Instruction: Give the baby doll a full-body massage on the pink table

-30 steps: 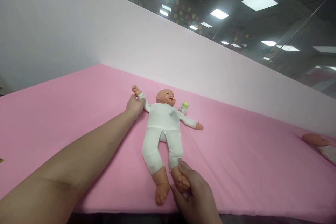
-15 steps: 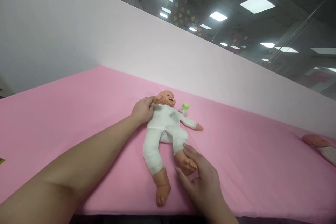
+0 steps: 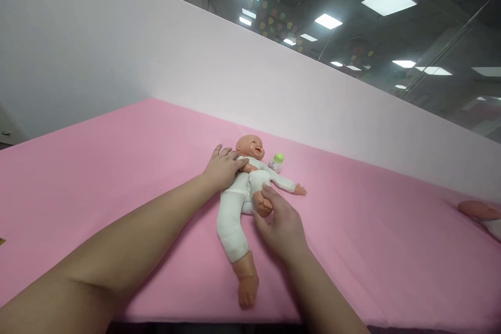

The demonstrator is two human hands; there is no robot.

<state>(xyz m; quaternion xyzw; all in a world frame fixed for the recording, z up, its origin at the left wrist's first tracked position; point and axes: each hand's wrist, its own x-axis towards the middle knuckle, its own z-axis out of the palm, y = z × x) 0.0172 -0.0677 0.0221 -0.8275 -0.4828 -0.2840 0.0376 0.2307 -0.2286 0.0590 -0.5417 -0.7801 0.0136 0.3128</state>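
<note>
A baby doll in a white suit lies on its back on the pink surface. My left hand is at the doll's arm beside its shoulder; the thumb presses over the arm, which is folded across the chest, and the other fingers are partly raised. My right hand is closed around the doll's bare foot, with that leg bent up toward the belly. The doll's other leg lies stretched toward me. Close to the doll's shoulder is a small bottle with a green cap.
The pink-covered table runs along a white partition at the back, with glass above it. Part of another doll lies at the far right edge.
My right hand has pushed the doll's foot up toward its belly, bending the knee. The doll's arm under my left hand has come from beside its head down across the chest.
</note>
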